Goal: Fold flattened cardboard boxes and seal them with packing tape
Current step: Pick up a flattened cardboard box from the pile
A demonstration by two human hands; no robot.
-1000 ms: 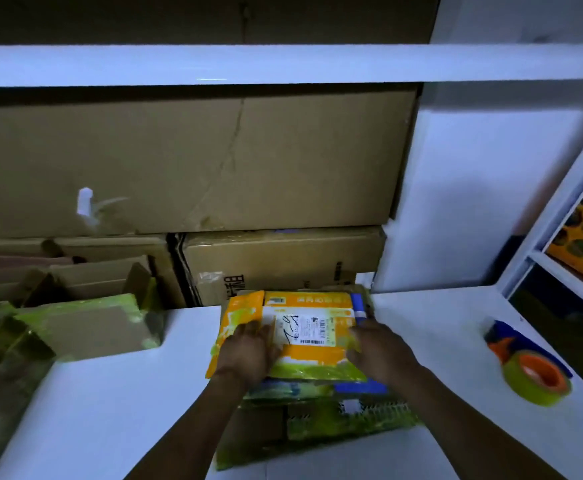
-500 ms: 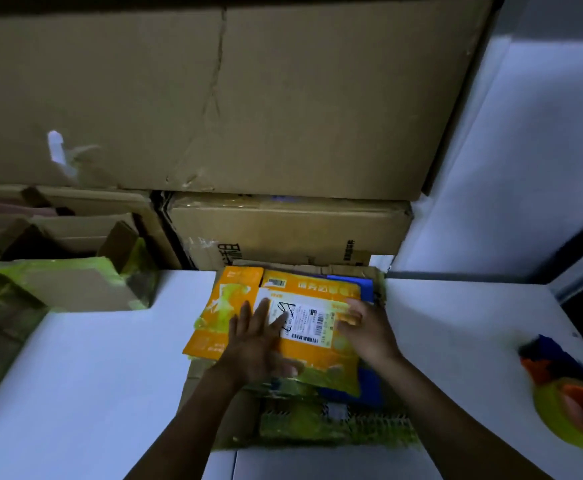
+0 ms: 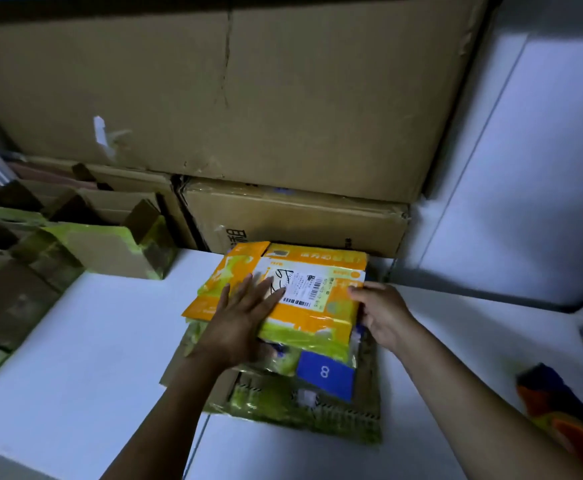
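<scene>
Near right edge of the white table (image 3: 75,341): a blue-and-orange tape dispenser (image 3: 560,407), partly out of frame and well apart from the action. In the centre sits a stack of flattened boxes (image 3: 283,407), streaked with greenish tape, with a blue panel marked 8 (image 3: 324,372) peeking out. On top lies the orange flattened box (image 3: 317,310), flat and glossy, yellow-green along its near edge, with a white shipping label (image 3: 303,285) and barcode across its face. The left hand (image 3: 245,317) is spread wide, palm down, fingers straight, pressing on the box's left half and touching the label. The right hand (image 3: 383,315) grips the box's right edge, thumb on top, fingers curled underneath. Further back on the left stand open cartons (image 3: 110,247) edged in green tape; their insides are too dark to tell what they hold. Just behind the orange box is a closed brown carton (image 3: 297,220), and a large creased cardboard box (image 3: 213,91) rests on top of it.
</scene>
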